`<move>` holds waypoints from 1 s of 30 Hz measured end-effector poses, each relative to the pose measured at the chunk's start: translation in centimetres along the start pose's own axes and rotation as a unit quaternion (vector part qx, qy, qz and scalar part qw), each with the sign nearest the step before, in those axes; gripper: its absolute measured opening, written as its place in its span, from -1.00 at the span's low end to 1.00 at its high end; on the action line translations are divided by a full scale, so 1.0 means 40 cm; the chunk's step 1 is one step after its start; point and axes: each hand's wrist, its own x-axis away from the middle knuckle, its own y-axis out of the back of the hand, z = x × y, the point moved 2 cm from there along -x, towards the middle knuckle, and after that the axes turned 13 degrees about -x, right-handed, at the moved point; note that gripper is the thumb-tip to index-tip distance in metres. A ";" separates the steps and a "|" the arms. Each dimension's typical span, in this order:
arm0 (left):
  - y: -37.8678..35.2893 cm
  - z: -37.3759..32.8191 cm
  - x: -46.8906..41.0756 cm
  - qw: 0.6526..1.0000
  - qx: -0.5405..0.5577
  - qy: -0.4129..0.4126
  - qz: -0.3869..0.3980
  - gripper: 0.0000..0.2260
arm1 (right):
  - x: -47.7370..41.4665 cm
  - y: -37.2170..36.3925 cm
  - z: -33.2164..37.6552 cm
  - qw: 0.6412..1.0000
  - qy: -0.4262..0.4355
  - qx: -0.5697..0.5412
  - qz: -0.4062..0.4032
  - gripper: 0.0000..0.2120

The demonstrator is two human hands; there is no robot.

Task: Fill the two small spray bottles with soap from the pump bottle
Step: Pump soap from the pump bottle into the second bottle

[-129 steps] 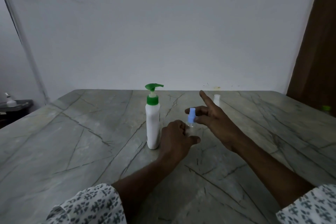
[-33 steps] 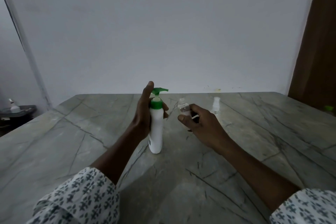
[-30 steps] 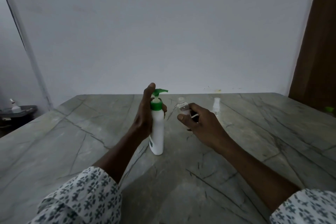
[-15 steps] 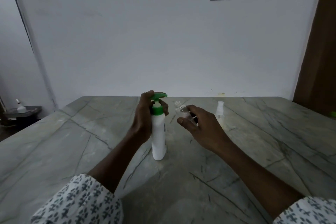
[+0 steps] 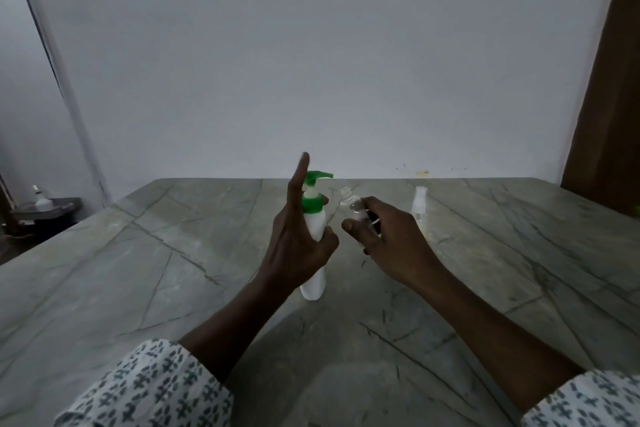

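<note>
Leftmost, the left hand (image 5: 298, 246) wraps the white pump bottle (image 5: 313, 253) standing on the table (image 5: 138, 270), index finger raised beside the green pump head; its stiff, smooth plastic is best held mid-body. Next, the right hand's (image 5: 391, 243) fingers (image 5: 349, 226) pinch the open, clear spray bottle (image 5: 351, 208), tilted toward the spout, probably light and easily squeezed. Farthest right stands the second spray bottle (image 5: 419, 206), capped.
</note>
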 end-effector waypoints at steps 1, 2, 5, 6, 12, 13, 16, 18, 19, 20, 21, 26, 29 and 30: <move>0.002 -0.003 -0.001 1.000 -0.002 0.006 -0.006 -0.08 | 0.002 0.000 0.000 1.000 -0.001 -0.002 -0.001 -0.63; 0.004 -0.006 -0.002 1.000 -0.003 0.011 -0.011 -0.12 | 0.004 0.000 0.001 1.000 -0.002 -0.005 -0.001 -0.63; 0.003 -0.015 -0.004 1.000 -0.006 0.020 -0.017 -0.15 | 0.004 0.002 0.006 1.000 0.000 -0.007 -0.008 -0.64; 0.002 -0.016 -0.004 1.000 -0.006 0.025 -0.014 -0.14 | 0.002 0.003 0.008 1.000 0.001 -0.002 -0.012 -0.64; -0.005 -0.012 -0.013 0.999 -0.016 0.031 -0.010 -0.15 | -0.018 0.041 0.057 0.986 0.079 0.126 -0.072 -0.57; -0.005 -0.013 -0.015 0.999 -0.014 0.031 -0.008 -0.17 | -0.018 0.050 0.064 0.982 0.084 0.151 -0.079 -0.56; -0.006 -0.016 -0.018 0.999 -0.022 0.025 0.010 -0.19 | -0.017 0.056 0.068 0.977 0.079 0.185 -0.078 -0.54; -0.007 -0.012 -0.022 0.999 -0.030 0.019 0.014 -0.18 | -0.015 0.054 0.061 0.973 0.076 0.203 -0.074 -0.54; -0.006 -0.010 -0.023 0.999 -0.031 0.015 0.014 -0.17 | -0.014 0.055 0.057 0.972 0.072 0.211 -0.074 -0.54; -0.005 -0.009 -0.025 0.999 -0.031 0.013 0.015 -0.17 | -0.014 0.057 0.052 0.971 0.065 0.219 -0.073 -0.54; -0.005 -0.008 -0.024 0.999 -0.032 0.011 0.017 -0.17 | -0.012 0.059 0.048 0.970 0.057 0.225 -0.070 -0.54; -0.007 -0.012 -0.028 0.998 -0.045 -0.009 0.036 -0.17 | -0.012 0.061 0.042 0.970 0.047 0.230 -0.060 -0.53; -0.013 -0.010 -0.031 0.998 -0.049 -0.011 0.047 -0.18 | -0.013 0.060 0.046 0.971 0.042 0.227 -0.055 -0.52; -0.015 -0.008 -0.031 0.997 -0.051 -0.012 0.053 -0.18 | -0.013 0.059 0.046 0.972 0.042 0.225 -0.056 -0.52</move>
